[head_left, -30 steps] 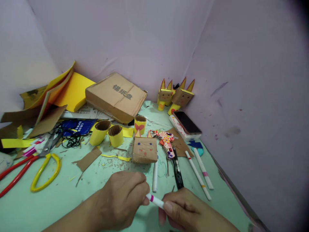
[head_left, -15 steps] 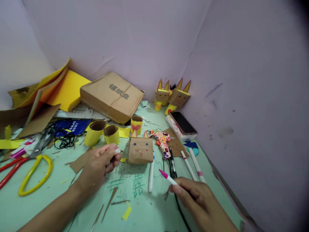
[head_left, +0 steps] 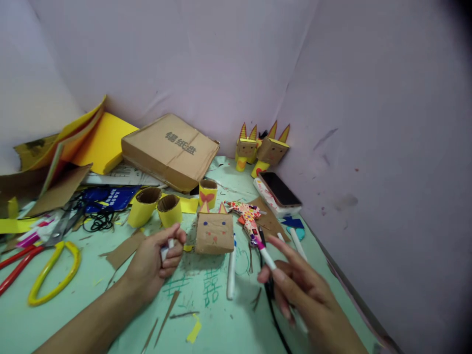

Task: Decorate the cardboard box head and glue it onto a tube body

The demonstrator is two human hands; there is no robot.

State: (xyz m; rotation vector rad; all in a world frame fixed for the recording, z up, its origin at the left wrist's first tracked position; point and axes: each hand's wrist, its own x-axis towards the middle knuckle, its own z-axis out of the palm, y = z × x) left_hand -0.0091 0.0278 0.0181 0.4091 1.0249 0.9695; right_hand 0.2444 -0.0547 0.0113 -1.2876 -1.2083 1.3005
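1. Green tabletop (head_left: 132, 324): biggest thing, under everything. Landmark for you is the face box (head_left: 214, 236) (small brown cardboard, blue eyes, pointed ears), upright near the middle.
2. Cardboard carton (head_left: 171, 150): beyond the face box, to its left (dark printed characters on top).
3. Scissors (head_left: 55, 265): well left of the face box, one handle loop yellow, the other red.
4. Your right hand (head_left: 295, 285): nearer you than the face box, to its right. Grip is clamped on the marker, thumb against the barrel, index finger extended (hand a bit blurred).
5. Your left hand (head_left: 158, 260): just left of the face box, slightly nearer you. Fingers curl together around a small white cap (mostly hidden).
6. Two eared figures (head_left: 272, 150) (head_left: 246, 147): far beyond the face box, to its right, yellow legs.
7. Phone (head_left: 280, 189): beyond and right of the face box, lying on a white packet (head_left: 271, 199).
8. Floral tool (head_left: 249, 219): just right of the face box.
9. Two plain yellow tubes (head_left: 144, 206) (head_left: 169, 210): left of the face box; heart tube (head_left: 207, 193) just behind it.
10. Marker (head_left: 268, 259): right of the face box, magenta tip up and leftward (can't tell if it touches the floral tool).
11. White cap (head_left: 167, 249): left of the face box, in your left fingers.
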